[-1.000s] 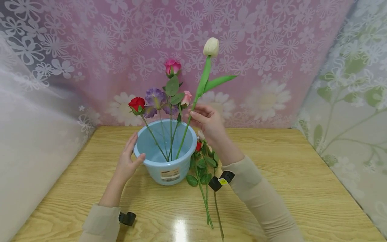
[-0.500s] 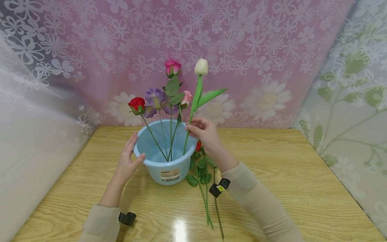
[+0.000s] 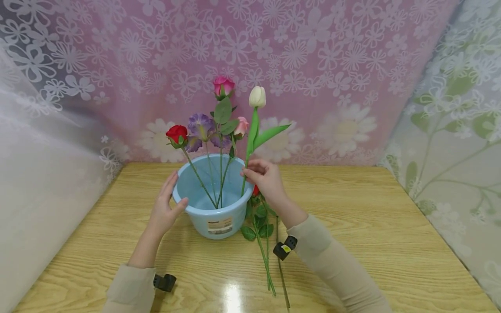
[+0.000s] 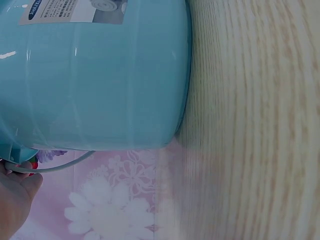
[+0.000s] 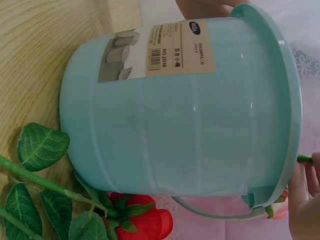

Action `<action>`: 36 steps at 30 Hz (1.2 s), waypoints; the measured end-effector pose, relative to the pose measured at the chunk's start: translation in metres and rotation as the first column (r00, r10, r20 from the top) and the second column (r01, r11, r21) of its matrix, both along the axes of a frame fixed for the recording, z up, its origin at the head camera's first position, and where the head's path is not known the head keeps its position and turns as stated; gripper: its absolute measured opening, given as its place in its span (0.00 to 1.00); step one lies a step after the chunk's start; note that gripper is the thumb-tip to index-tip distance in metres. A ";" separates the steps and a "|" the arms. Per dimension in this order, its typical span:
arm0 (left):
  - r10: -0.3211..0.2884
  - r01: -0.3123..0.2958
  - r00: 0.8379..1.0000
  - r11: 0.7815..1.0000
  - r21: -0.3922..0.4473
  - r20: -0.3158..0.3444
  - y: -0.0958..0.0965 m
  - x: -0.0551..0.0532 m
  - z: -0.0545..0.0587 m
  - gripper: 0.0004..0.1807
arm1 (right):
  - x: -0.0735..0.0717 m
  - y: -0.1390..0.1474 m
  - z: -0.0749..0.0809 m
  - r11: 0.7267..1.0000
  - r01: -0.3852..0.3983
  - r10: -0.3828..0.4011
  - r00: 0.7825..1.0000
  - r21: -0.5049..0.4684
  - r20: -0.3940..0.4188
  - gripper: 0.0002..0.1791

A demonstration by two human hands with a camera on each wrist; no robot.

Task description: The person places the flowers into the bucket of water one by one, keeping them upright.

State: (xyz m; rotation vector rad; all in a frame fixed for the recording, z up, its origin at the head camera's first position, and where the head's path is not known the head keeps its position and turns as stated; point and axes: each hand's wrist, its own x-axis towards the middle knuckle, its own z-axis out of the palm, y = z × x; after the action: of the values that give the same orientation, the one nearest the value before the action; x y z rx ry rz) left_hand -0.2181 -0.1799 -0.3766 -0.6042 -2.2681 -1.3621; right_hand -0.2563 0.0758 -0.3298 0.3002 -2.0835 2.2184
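A light blue bucket stands on the wooden table. My left hand rests against its left side, fingers stretched along the rim and thumb at the front. Above the bucket's right rim, my right hand pinches the stem of a white tulip between thumb and fingers. The tulip is upright, its stem end reaching down inside the bucket. Leaning in the bucket are a red rose, a purple iris, a deep pink rose and a pale pink rose.
More flowers with long stems lie on the table to the bucket's right, a red rose among them. The bucket's handle hangs at its far side. Patterned curtains close off the back and sides.
My right hand has lowered the tulip and shifted it slightly left, its stem moving to the bucket's right inner side. The left hand and bucket have stayed put.
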 end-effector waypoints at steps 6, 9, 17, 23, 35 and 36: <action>0.003 -0.003 1.000 1.000 -0.011 -0.002 -0.009 -0.014 -0.018 0.37 | 0.000 0.001 -0.004 0.998 0.038 -0.035 0.998 0.054 -0.048 0.12; 0.007 -0.007 1.000 1.000 -0.008 0.002 -0.008 -0.014 -0.017 0.37 | 0.000 0.002 -0.006 0.990 0.078 -0.069 0.994 0.121 -0.081 0.13; 0.002 -0.002 1.000 1.000 0.003 0.016 0.003 0.004 0.005 0.35 | 0.002 0.006 -0.005 0.963 0.136 -0.117 0.988 0.232 -0.096 0.13; 0.019 -0.019 1.000 1.000 -0.009 0.024 0.007 0.009 0.012 0.35 | 0.005 0.012 -0.005 0.958 0.128 -0.108 0.990 0.255 -0.091 0.13; 0.018 -0.018 1.000 1.000 -0.001 0.013 0.006 0.008 0.010 0.35 | 0.017 0.034 -0.010 0.959 0.111 -0.077 0.988 0.261 -0.136 0.12; 0.017 -0.017 1.000 1.000 -0.002 0.014 0.006 0.008 0.011 0.35 | 0.018 0.036 -0.010 0.957 0.112 -0.080 0.989 0.268 -0.127 0.13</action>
State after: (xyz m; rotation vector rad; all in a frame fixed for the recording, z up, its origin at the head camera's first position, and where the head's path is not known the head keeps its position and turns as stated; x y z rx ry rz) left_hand -0.2097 -0.1739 -0.3657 -0.5758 -2.2804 -1.3607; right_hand -0.2387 0.1122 -0.3401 0.3286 -2.2885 1.8115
